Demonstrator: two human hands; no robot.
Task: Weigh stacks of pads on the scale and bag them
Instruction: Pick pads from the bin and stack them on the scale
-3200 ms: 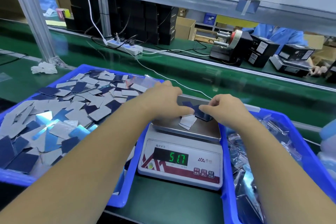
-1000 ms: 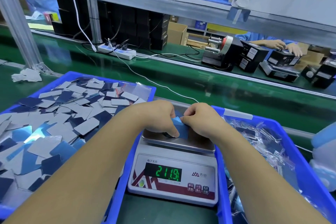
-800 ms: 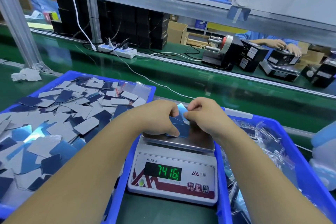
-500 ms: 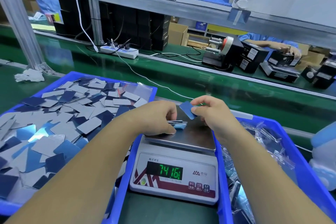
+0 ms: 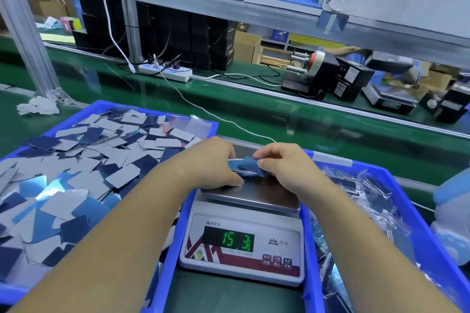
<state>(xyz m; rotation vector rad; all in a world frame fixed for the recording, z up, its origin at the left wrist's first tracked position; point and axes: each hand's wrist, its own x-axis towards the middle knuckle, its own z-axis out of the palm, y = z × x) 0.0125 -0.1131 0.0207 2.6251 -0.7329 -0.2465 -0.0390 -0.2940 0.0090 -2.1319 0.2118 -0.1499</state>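
Note:
A white digital scale [image 5: 244,244] stands between two blue bins, its green display reading 15.3. Over its steel pan [image 5: 264,194] both hands meet on a small stack of blue and grey pads [image 5: 245,166]. My left hand [image 5: 211,164] grips the stack from the left side, fingertips resting near the pan. My right hand [image 5: 282,164] pinches a blue pad at the stack's right end. The stack's underside is hidden by my fingers, so I cannot tell whether it touches the pan.
A blue bin [image 5: 162,249] at left holds several loose grey and blue pads [image 5: 76,173]. Another blue bin [image 5: 440,256] at right holds clear bagged pads [image 5: 356,198]. Behind run a green conveyor [image 5: 254,114], a power strip [image 5: 165,71] and a tape dispenser [image 5: 315,68].
My right hand has brought its single blue pad back onto the stack held by my left hand. The scale reading dropped from 74.16 to 15.3.

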